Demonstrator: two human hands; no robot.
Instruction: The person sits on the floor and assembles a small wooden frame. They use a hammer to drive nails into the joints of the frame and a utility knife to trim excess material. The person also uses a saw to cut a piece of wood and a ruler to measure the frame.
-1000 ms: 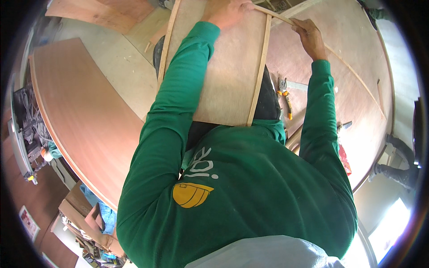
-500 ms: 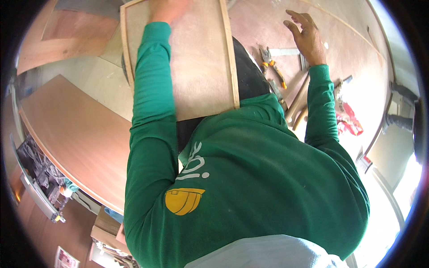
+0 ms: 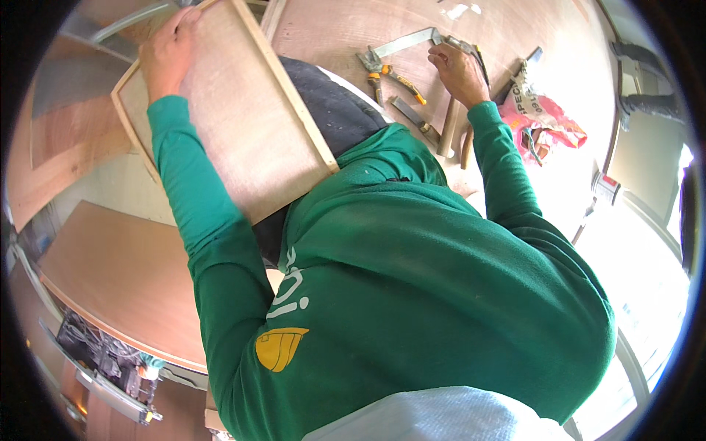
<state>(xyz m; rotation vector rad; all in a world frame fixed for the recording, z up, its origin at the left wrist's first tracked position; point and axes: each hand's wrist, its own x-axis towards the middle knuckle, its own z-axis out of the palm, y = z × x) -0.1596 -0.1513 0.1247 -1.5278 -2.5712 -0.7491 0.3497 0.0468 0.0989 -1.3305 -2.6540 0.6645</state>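
Note:
My left hand (image 3: pixel 169 57) grips the far-left edge of a shallow wooden panel (image 3: pixel 232 110) with thin raised strips along its edges. The panel lies tilted across my lap, on my dark trouser leg. On the right, my right hand (image 3: pixel 460 76) is closed at the upper part of a hammer with a wooden handle (image 3: pixel 447 131); its grip is partly hidden. Left of that hand lie pliers (image 3: pixel 381 72) with orange and black handles and a metal square (image 3: pixel 403 42). A flat-bladed tool, perhaps a chisel (image 3: pixel 413 116), rests beside the hammer handle.
A red and white plastic bag (image 3: pixel 548 121) lies right of my right forearm. Another curved wooden handle (image 3: pixel 467 147) is beside the hammer. A brown board (image 3: pixel 125 275) stands at the left, with a heap of dark tangled items (image 3: pixel 103 345) below it.
The panel has swung left and tilted, and my left hand has shifted to its far-left edge. My right hand, open in the air before, has come down onto the hammer. The view has turned.

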